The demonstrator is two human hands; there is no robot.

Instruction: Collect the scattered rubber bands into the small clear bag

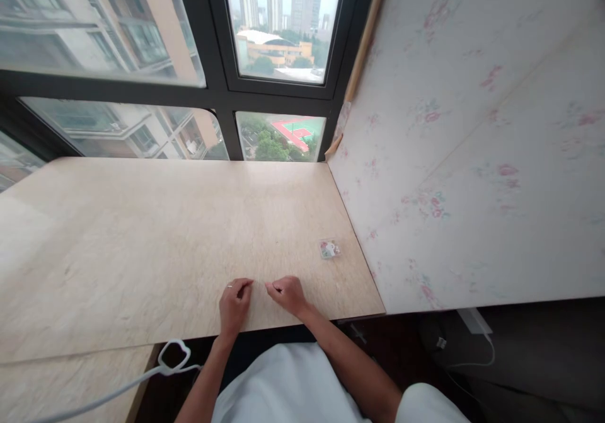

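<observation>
My left hand rests over the near edge of the beige stone sill, fingers curled and thumb against the forefinger; a ring shows on one finger. A short gap to its right, my right hand is closed too, its thumb and fingertips pinched together and facing the left hand. Whatever may sit between the fingertips of either hand is too small to tell. Beyond my right hand, near the wall, lies a small clear plastic box with little coloured pieces in it, apart from both hands.
A papered wall with a flower pattern bounds the sill on the right. Dark-framed windows stand along its far side. A white cable with a loop hangs at the near left edge. A white power strip lies low on the right.
</observation>
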